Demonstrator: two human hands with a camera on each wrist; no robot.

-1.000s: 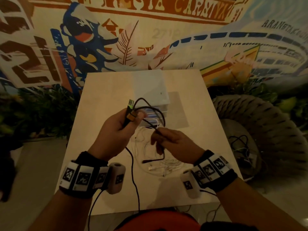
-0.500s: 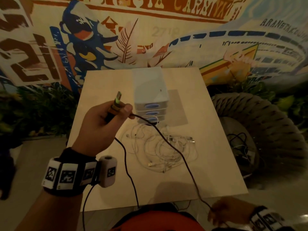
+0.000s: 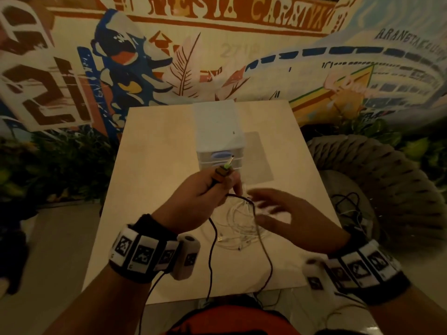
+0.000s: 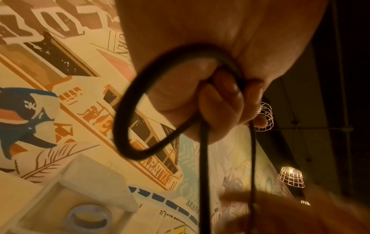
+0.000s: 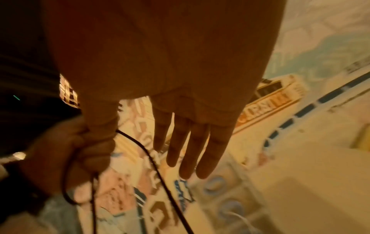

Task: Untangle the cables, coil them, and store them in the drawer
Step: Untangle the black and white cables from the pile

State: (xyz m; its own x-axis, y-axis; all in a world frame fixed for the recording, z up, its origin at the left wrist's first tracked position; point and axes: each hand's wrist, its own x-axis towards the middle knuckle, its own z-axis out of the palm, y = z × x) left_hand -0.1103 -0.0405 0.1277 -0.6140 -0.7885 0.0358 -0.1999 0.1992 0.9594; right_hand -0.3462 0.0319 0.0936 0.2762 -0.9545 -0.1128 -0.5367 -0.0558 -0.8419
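Half a second ago the right hand (image 3: pixel 287 213) was down past the table's (image 3: pixel 150 189) near edge; now it is back up over the table, just beside the left hand (image 3: pixel 196 201), fingers (image 5: pixel 190 142) straight and spread, holding nothing. It is blurred in the head view.

The left hand is curled round a black cable (image 3: pixel 211 250) near its plug (image 3: pixel 223 169), which is orange-brown with a green tip and points up toward the drawer unit (image 3: pixel 217 126). The cable is thin and dark; in the left wrist view it forms a loop (image 4: pixel 128 110) below the fist, and two strands hang down off the near edge. White cables (image 3: pixel 239 228) lie tangled on the table under both hands, in front of the drawers.
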